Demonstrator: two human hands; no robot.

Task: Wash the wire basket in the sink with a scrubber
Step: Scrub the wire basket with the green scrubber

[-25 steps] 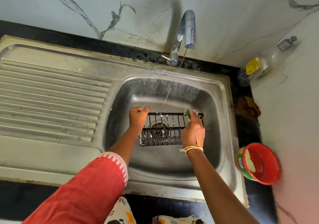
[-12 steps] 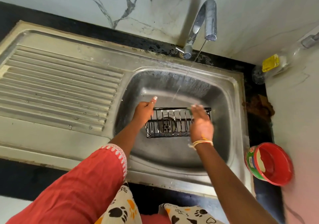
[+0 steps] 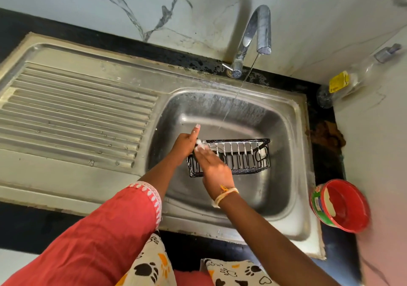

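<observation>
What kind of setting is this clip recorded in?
Most likely a home kitchen: a steel sink with ribbed drainboard, a running tap, and a soap tub on the counter.

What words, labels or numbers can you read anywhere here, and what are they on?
Nothing can be read in full.
Red tub: green and white label with a barcode; its letters and digits are too small and cut off to read.
Clear bottle: yellow label with dark print, too blurred to read.
Sink, tap and wire basket: no text visible.
</observation>
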